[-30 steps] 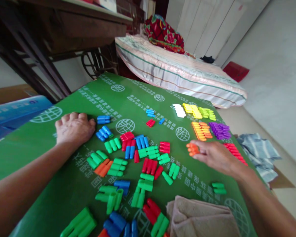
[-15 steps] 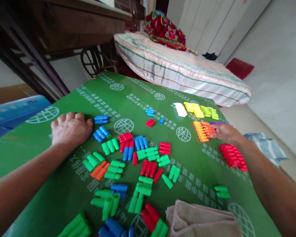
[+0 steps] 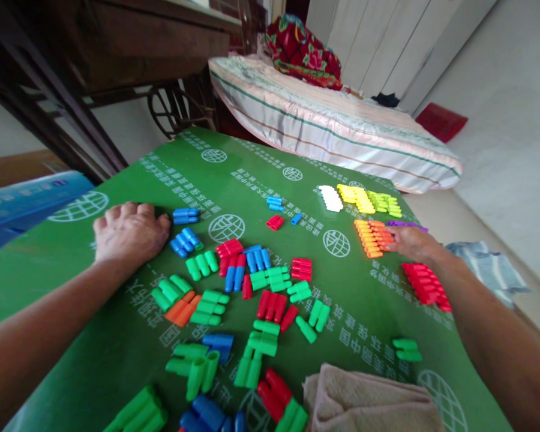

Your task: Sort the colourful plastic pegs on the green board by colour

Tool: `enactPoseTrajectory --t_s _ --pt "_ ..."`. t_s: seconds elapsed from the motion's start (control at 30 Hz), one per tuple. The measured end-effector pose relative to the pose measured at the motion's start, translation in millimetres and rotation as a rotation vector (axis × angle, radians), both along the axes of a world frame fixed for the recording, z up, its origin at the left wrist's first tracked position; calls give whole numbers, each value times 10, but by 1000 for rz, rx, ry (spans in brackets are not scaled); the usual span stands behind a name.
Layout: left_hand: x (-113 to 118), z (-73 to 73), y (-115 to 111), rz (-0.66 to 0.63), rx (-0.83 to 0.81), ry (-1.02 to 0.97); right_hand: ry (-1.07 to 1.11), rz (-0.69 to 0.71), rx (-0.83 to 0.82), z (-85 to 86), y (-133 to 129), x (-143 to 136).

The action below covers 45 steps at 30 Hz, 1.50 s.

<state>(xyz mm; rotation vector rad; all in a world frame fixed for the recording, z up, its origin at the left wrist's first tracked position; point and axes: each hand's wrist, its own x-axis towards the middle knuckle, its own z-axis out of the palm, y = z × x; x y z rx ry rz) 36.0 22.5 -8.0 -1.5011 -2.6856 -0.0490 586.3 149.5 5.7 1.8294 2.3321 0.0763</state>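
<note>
On the left of the green board, my left hand (image 3: 128, 235) rests palm down with its fingers curled, beside a blue piece (image 3: 186, 216); whether it holds anything is hidden. My right hand (image 3: 411, 241) touches the right side of the orange block (image 3: 372, 238), fingers together, next to the purple pieces (image 3: 407, 225). White (image 3: 331, 198), yellow (image 3: 356, 198) and lime (image 3: 384, 204) groups lie behind it, and a red group (image 3: 426, 285) sits nearer, by the right forearm. Green, red and blue pieces (image 3: 271, 306) are scattered over the middle.
A folded brown cloth (image 3: 371, 399) lies at the near edge. Beyond the board are a bed (image 3: 333, 126) and a dark wooden sewing table (image 3: 153, 45) with an iron wheel. A blue box (image 3: 31, 204) stands at the left.
The view has shifted very slightly. Both hands keep the same places on the board, and no piece has visibly moved.
</note>
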Motion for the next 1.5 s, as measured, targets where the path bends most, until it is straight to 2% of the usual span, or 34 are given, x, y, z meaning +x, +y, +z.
enactPoseTrajectory --t_s 0.17,0.27,0.4,0.5,0.6,0.73,0.87,1.0,1.17,1.33,1.5 --pt "8 -5 1 0 40 -25 -36 5 -90 105 -76 -57" --pt "31 -4 -12 -11 63 -39 -50 -30 -69 163 -171 -92" --pt "77 6 -45 -10 68 -42 4 28 -44 199 -415 -218" --pt "96 -5 -66 -18 73 -43 106 79 -107 200 -722 -429" --pt "97 -42 -72 -25 81 -42 225 154 -188 208 -1140 -721" --pt "96 -97 -74 4 139 -50 355 315 -361 251 -1797 -1114" --pt "96 -134 -94 -3 160 -46 409 490 -399 270 -2375 -1365" --pt "90 -161 -119 -4 167 -31 462 637 -311 281 -2702 -1468" --pt "113 -148 -141 2 160 -45 377 799 -180 246 -2892 -1498" --pt "144 -113 -149 2 156 -77 276 677 -117 107 -3016 -1478" --pt "136 -114 -133 -4 170 -107 208 479 -200 133 -3093 -1570"
